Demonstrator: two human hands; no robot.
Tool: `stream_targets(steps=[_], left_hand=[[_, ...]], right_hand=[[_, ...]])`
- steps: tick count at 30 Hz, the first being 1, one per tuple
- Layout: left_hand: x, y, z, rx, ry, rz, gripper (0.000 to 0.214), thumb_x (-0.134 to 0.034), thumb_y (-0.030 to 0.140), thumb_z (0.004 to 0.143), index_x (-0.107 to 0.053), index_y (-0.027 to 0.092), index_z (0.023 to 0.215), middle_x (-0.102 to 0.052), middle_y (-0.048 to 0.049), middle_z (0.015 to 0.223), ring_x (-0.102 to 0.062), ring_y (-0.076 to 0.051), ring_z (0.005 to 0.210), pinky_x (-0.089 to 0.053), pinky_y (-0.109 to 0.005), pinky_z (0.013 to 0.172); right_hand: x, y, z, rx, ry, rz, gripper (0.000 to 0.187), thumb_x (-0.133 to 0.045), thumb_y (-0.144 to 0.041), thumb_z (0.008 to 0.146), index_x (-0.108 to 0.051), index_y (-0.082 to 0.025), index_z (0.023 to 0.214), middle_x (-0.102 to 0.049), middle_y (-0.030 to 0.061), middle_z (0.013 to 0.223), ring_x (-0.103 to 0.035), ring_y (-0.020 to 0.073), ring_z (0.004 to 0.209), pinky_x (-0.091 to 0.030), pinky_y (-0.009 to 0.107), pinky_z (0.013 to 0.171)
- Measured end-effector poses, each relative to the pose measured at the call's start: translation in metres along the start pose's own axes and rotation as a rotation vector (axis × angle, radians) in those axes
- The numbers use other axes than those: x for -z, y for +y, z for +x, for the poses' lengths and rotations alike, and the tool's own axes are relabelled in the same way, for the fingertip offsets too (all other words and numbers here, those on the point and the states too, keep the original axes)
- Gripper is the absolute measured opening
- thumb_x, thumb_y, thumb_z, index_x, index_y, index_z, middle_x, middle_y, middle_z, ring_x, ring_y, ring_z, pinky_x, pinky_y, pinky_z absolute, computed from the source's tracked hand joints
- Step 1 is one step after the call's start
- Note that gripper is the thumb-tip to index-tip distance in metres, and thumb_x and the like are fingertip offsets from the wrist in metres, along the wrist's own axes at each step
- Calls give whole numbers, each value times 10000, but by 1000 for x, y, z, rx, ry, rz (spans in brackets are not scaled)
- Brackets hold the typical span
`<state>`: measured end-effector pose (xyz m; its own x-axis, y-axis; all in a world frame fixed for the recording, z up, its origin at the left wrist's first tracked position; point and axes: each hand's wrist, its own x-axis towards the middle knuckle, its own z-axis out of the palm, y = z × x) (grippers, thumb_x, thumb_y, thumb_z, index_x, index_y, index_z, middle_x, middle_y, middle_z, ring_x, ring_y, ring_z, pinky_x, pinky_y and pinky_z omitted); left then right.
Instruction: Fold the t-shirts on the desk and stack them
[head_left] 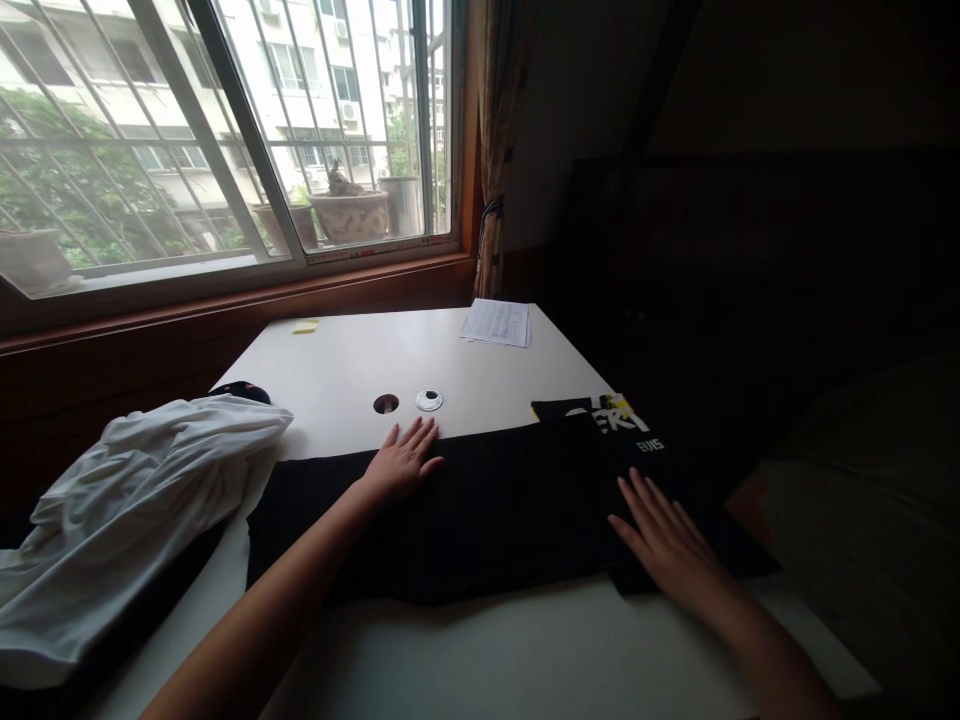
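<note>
A black garment (510, 510) with white and yellow print lies folded flat across a white table (360, 360). My left hand (401, 460) rests flat on the garment's far edge, fingers stretched out toward the window. My right hand (664, 540) lies palm down on the garment's right part, fingers spread, just below the printed lettering (611, 420). Neither hand holds anything.
A crumpled white garment (127, 500) is heaped at the table's left. A cable hole (386, 404) and its white cap (429, 400) sit behind the black garment. Papers (496, 322) and a yellow note (305, 325) lie near the window. Dark furniture fills the right.
</note>
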<state>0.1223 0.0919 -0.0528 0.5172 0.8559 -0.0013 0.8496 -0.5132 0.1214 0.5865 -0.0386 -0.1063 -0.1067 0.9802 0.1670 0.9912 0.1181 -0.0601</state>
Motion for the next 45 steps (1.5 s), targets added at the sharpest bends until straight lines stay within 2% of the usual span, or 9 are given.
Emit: stream_targets(steps=[12, 17, 21, 24, 27, 30, 35, 42, 45], left_hand=[[12, -111, -68, 217, 19, -3, 649, -268, 561, 1054, -274, 235, 1615, -232, -95, 1682, -144, -281, 1573, -126, -580, 1243], [12, -133, -89, 269, 54, -38, 606, -279, 508, 1052, -347, 235, 1589, -284, -99, 1671, -193, -277, 1565, -167, -562, 1236], [11, -146, -105, 243, 131, -72, 599, -317, 533, 1044, -415, 237, 1555, -353, -106, 1646, -254, -306, 1546, -201, -587, 1225], [11, -153, -120, 219, 223, -133, 643, -352, 607, 1015, -497, 208, 1498, -447, -132, 1594, -378, -315, 1490, -299, -536, 1208], [13, -155, -138, 207, 284, -205, 675, -381, 670, 983, -559, 202, 1435, -538, -137, 1514, -506, -313, 1390, -374, -502, 1178], [18, -155, -154, 224, 320, -238, 660, -439, 691, 953, -609, 215, 1378, -613, -132, 1396, -573, -315, 1291, -429, -491, 1137], [27, -153, -167, 272, 347, -349, 581, -515, 685, 917, -669, 264, 1287, -665, -82, 1177, -632, -291, 1142, -515, -442, 1032], [32, -147, -167, 274, 327, -454, 550, -571, 683, 885, -719, 259, 1201, -682, -55, 1043, -680, -254, 979, -570, -379, 901], [36, -144, -169, 271, 318, -495, 560, -587, 693, 871, -731, 248, 1178, -699, -62, 1057, -690, -261, 987, -574, -378, 904]], right_hand=[[1, 3, -1, -3, -1, 13, 792, -195, -654, 990, -276, -192, 1628, -242, 113, 1683, -276, 333, 1530, -317, 583, 1198], [-4, 9, 7, -33, 91, 86, 720, -235, -591, 993, -424, -179, 1553, -434, 137, 1595, -400, 331, 1469, -383, 525, 1168], [1, 15, 15, -104, 206, 118, 691, -282, -615, 971, -621, -144, 1347, -611, 179, 1391, -566, 360, 1280, -437, 522, 1094], [7, 22, 19, -194, 242, 109, 736, -321, -730, 901, -703, -159, 1169, -672, 196, 1183, -644, 385, 1095, -468, 570, 994], [12, 33, 23, -381, 164, 214, 727, -485, -828, 753, -722, -189, 1004, -706, 152, 946, -689, 361, 891, -530, 526, 840], [18, 42, 28, -524, -11, 374, 639, -653, -801, 636, -719, -207, 863, -718, 104, 777, -703, 326, 736, -552, 446, 681], [33, 44, 33, -473, -161, 566, 490, -676, -715, 697, -715, -232, 769, -742, 63, 711, -718, 301, 685, -546, 391, 602], [50, 31, 40, -577, -10, 745, 376, -661, -622, 680, -657, -249, 730, -748, 99, 721, -721, 320, 682, -560, 404, 572], [52, 29, 43, -489, 76, 628, 384, -586, -640, 732, -636, -262, 691, -719, 100, 642, -700, 311, 616, -543, 408, 535]])
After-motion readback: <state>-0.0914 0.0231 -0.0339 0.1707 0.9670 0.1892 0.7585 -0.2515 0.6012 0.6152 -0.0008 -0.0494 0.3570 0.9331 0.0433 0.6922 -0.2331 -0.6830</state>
